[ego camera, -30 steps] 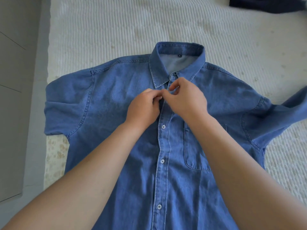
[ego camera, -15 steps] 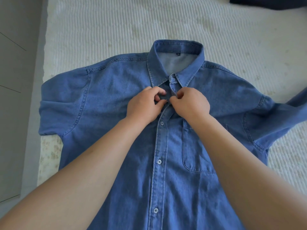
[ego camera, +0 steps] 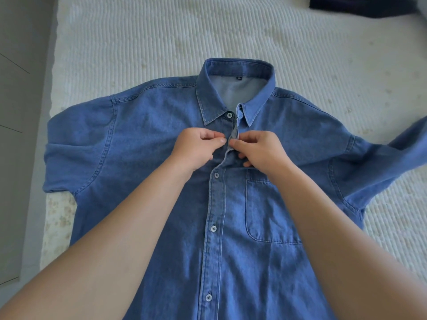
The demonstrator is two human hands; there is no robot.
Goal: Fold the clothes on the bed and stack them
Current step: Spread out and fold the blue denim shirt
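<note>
Both hands meet on the shirt [ego camera: 143, 144] placket, left hand [ego camera: 196, 148] pinching one edge, right hand [ego camera: 258, 151] the other, collar [ego camera: 238, 65] lying just beyond them.

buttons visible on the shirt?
4: one by the collar, three down the front. The hands may hide another.

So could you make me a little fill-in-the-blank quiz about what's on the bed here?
1. The denim shirt lies with its buttoned front facing ____.
2. Both hands, left hand and right hand, pinch the shirt just below its ____.
3. The chest pocket lies under the person's ____ forearm.
4. The dark garment lies at the bed's far ____ corner.

Missing words: up; collar; right; right
</note>
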